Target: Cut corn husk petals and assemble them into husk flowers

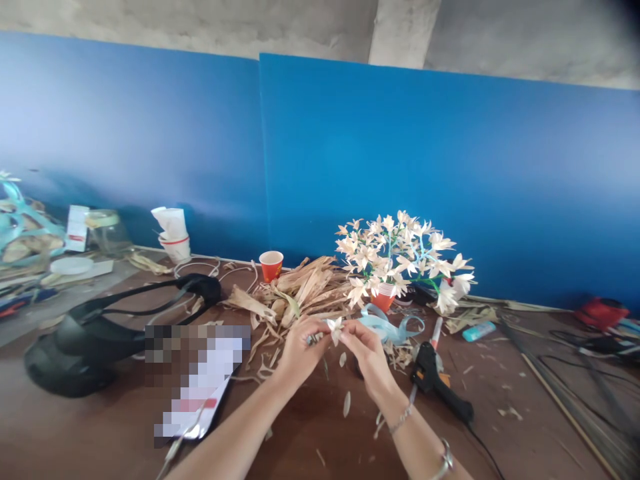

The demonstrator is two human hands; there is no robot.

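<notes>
A small cream flower [335,328] is held up between my two hands above the brown table [300,433]. My left hand [306,343] is closed, its fingertips pinching the flower from the left. From the right, the thumb and forefinger of my right hand [366,347] close on its petals. Behind the hands lies a heap of dried husks [300,287]. A bunch of similar cream flowers [390,253] stands in a red and white cup [383,297], with light blue ribbon [385,325] in front of it. Loose petals [347,404] lie below my hands.
A black glue gun [440,383] with a cord lies to the right, near a light blue packet [479,331]. On the left are a black headset [75,347] and a partly pixelated phone [205,393]. A red paper cup [271,267] stands behind the husks.
</notes>
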